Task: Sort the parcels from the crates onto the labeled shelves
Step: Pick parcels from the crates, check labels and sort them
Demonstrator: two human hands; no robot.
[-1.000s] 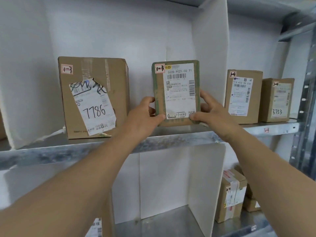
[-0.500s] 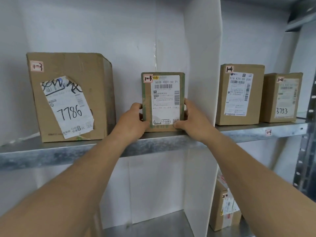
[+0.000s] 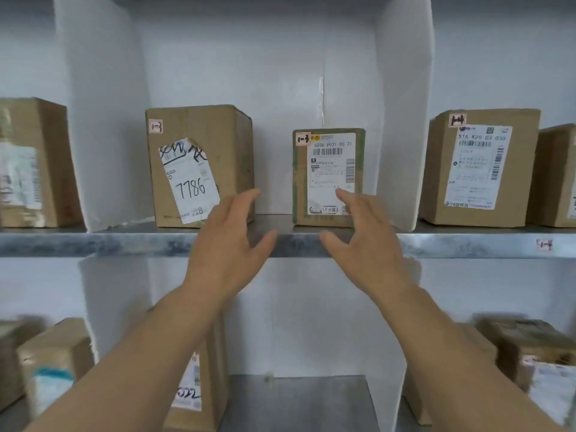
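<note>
A small green-edged parcel with a white shipping label and a "1-3" tag stands upright on the metal shelf, in the middle bay. My left hand hovers in front of the shelf edge, fingers spread, holding nothing. My right hand is also spread and empty, its fingertips overlapping the parcel's lower right corner in the view; whether they touch it I cannot tell. A bigger brown box marked "7786" with the same "1-3" tag stands left of the parcel.
White dividers split the shelf into bays. The right bay, tagged "1-4", holds a brown box and another behind it. A box stands in the left bay. Blurred parcels sit on the lower shelf.
Both hands let go of the green-edged parcel and drew back toward me, fingers opening. The parcel stays standing on the shelf. The view pulled back and shifted left.
</note>
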